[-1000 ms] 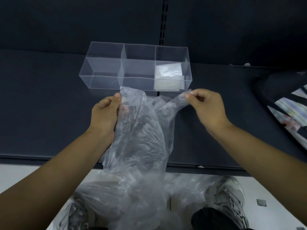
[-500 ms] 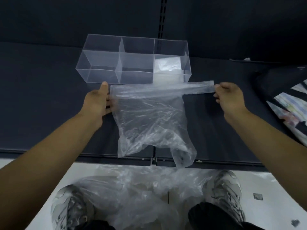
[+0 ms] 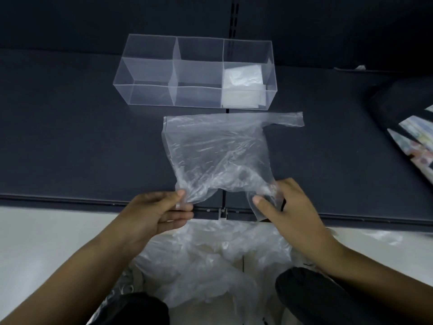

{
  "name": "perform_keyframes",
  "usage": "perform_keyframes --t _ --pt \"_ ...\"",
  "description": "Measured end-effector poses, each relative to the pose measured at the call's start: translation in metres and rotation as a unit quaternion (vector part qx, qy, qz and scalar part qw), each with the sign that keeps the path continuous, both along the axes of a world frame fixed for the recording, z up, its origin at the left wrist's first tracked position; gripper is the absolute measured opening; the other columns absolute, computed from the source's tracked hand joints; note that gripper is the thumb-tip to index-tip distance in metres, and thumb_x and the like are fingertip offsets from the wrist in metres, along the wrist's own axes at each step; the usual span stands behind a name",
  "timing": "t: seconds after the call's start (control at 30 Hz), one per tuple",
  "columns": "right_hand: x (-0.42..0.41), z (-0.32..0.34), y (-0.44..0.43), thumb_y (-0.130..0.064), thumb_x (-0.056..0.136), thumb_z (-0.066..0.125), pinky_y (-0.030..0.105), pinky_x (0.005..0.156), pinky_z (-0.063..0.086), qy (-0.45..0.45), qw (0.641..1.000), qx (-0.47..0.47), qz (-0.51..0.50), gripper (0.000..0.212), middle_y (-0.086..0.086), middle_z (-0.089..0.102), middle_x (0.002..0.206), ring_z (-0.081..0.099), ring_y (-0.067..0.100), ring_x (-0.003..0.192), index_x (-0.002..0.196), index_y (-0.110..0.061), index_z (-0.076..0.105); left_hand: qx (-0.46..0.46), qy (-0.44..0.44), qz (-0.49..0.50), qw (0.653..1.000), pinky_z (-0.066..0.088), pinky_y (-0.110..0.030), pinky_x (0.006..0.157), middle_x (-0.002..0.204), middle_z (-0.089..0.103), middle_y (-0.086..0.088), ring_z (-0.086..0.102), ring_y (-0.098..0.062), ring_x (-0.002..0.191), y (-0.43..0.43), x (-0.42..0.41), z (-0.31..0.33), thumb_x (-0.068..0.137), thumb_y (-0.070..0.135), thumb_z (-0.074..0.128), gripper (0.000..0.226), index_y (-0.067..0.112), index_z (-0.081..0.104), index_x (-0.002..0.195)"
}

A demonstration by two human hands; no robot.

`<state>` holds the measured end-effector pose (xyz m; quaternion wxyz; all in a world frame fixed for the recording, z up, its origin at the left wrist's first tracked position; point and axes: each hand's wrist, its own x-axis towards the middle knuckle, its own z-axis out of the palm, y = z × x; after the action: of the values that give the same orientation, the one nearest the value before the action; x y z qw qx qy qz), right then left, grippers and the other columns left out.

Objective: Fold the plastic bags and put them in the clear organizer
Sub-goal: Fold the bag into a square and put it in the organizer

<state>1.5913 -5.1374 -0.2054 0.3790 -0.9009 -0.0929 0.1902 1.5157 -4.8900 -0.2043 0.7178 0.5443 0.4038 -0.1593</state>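
The left hand (image 3: pixel 154 214) pinches the near-left corner of the plastic bag (image 3: pixel 215 146) between thumb and fingers; the right hand (image 3: pixel 288 207) has its fingers curled round the bunched near-right corner. Beyond both grips the bag lies spread on the dark shelf (image 3: pixel 70 137), its far edge just short of the clear organizer (image 3: pixel 150 66); folded bags (image 3: pixel 241 87) sit in the compartment ahead of the right hand. My worry is the film between the two grips: it is crumpled, so a fold made now would likely trap wrinkles and come out lopsided. The handle (image 3: pixel 285 119) trails beyond the right grip and could end up poking out. A thin corner might also slip from the pinch into the loose pile (image 3: pixel 210 261) below the hands.
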Motion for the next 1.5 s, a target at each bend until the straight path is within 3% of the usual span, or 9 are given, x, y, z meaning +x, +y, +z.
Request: perform_keyframes --t 0.13,0.3,0.43,0.63,0.9,1.0,1.13,1.3,1.5 --pt "0.017 -0.016 -0.016 -0.006 0.08 0.068 0.01 0.063 0.039 -0.103 0.994 -0.014 -0.04 0.027 -0.01 0.052 0.078 0.053 0.003 0.07 0.074 -0.026 0.051 0.033 -0.002 0.077 0.997 0.055 -0.02 0.051 0.074 0.074 -0.012 0.073 -0.022 0.068 0.004 0.007 -0.005 0.079 0.02 0.07 0.017 0.005 0.069 0.084" --pt "0.046 -0.011 -0.066 -0.033 0.086 0.067 0.012 0.058 0.045 -0.145 0.971 0.011 -0.187 0.022 -0.013 0.06 0.082 0.059 -0.006 0.072 0.097 -0.028 0.049 0.08 -0.01 0.093 0.992 0.054 -0.018 0.051 0.074 0.074 -0.013 0.073 -0.022 0.067 0.02 0.001 -0.011 0.084 0.016 0.067 0.013 0.004 0.07 0.088" --pt "0.046 -0.01 -0.074 -0.028 0.09 0.064 0.021 0.061 0.055 0.009 0.967 0.156 -0.201 0.035 0.003 0.067 0.09 0.069 0.014 0.065 0.119 -0.02 0.047 0.083 -0.012 0.049 0.995 0.055 -0.019 0.052 0.078 0.073 -0.016 0.073 -0.025 0.07 0.015 -0.004 -0.013 0.085 0.011 0.065 0.015 0.0 0.067 0.094" --pt "0.046 0.002 -0.094 -0.002 0.079 0.069 0.034 0.086 0.056 0.322 0.873 0.342 -0.133 0.077 0.0 0.066 0.123 0.063 0.026 0.113 0.139 -0.037 0.036 0.095 -0.019 0.008 0.995 0.055 -0.022 0.053 0.081 0.074 -0.017 0.073 -0.028 0.074 0.014 -0.001 -0.004 0.072 0.031 0.071 0.035 0.003 0.071 0.095" --pt "0.047 -0.011 -0.083 -0.011 0.088 0.064 0.017 0.051 0.046 -0.012 0.986 -0.041 -0.162 0.006 -0.001 0.067 0.062 0.059 0.007 0.054 0.093 -0.013 0.064 0.205 0.007 -0.066 0.976 0.051 -0.021 0.043 0.066 0.07 -0.019 0.069 -0.026 0.053 0.015 -0.003 -0.007 0.088 0.024 0.067 0.029 0.001 0.067 0.071" --pt "0.043 -0.005 -0.078 -0.018 0.087 0.062 0.032 0.059 0.044 -0.081 0.963 -0.247 -0.074 0.026 -0.001 0.065 0.082 0.059 0.021 0.072 0.112 -0.016 0.054 0.438 0.054 -0.281 0.852 0.045 -0.027 0.044 0.05 0.063 0.001 0.061 -0.012 0.042 0.022 -0.009 -0.001 0.08 0.048 0.069 0.036 0.018 0.061 0.06" --pt "0.048 0.013 -0.027 -0.01 0.08 0.067 0.046 0.092 0.044 -0.271 0.943 -0.192 -0.009 0.047 0.019 0.052 0.121 0.051 0.038 0.11 0.125 -0.006 0.054 0.665 -0.174 -0.209 0.696 0.041 -0.027 0.056 0.072 0.058 0.004 0.054 -0.02 0.062 0.011 0.004 0.005 0.088 0.022 0.067 0.013 0.02 0.06 0.078" --pt "0.025 -0.005 0.086 -0.03 0.099 0.045 0.027 0.119 0.006 -0.194 0.947 -0.054 0.249 0.057 0.009 0.023 0.158 0.017 0.02 0.146 0.149 -0.008 0.028 0.628 -0.224 -0.343 0.662 0.02 -0.04 0.116 0.148 0.04 -0.016 0.033 -0.03 0.14 -0.001 0.036 -0.021 0.099 0.039 0.033 0.058 0.001 0.04 0.142" --pt "0.044 -0.049 0.061 -0.06 0.096 0.023 0.037 0.12 -0.006 -0.239 0.914 -0.223 0.241 0.073 0.002 0.003 0.162 -0.002 0.017 0.149 0.153 -0.018 0.009 0.669 -0.145 -0.426 0.592 0.005 -0.043 0.12 0.16 0.008 -0.004 0.006 -0.018 0.148 0.02 0.034 -0.049 0.09 0.067 0.005 0.081 0.016 0.013 0.152"
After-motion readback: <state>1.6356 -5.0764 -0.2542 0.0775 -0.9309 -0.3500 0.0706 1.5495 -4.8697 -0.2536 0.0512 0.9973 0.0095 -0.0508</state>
